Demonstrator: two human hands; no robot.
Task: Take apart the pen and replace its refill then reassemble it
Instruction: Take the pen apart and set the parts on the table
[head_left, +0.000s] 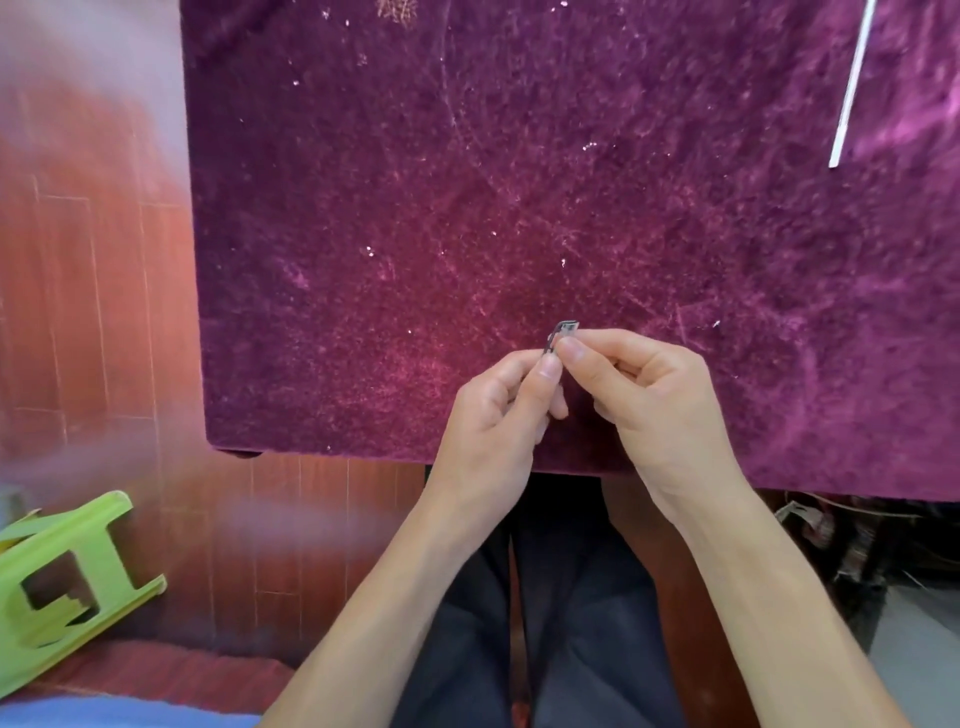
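Both hands' grips pinch a small pen part over purple velvet table (wood-plank floor beside).

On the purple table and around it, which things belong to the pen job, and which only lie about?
Belong to the job:
pen, pinched by left hand and right hand
white refill on the purple cloth

Just lying about:
green stool on the floor
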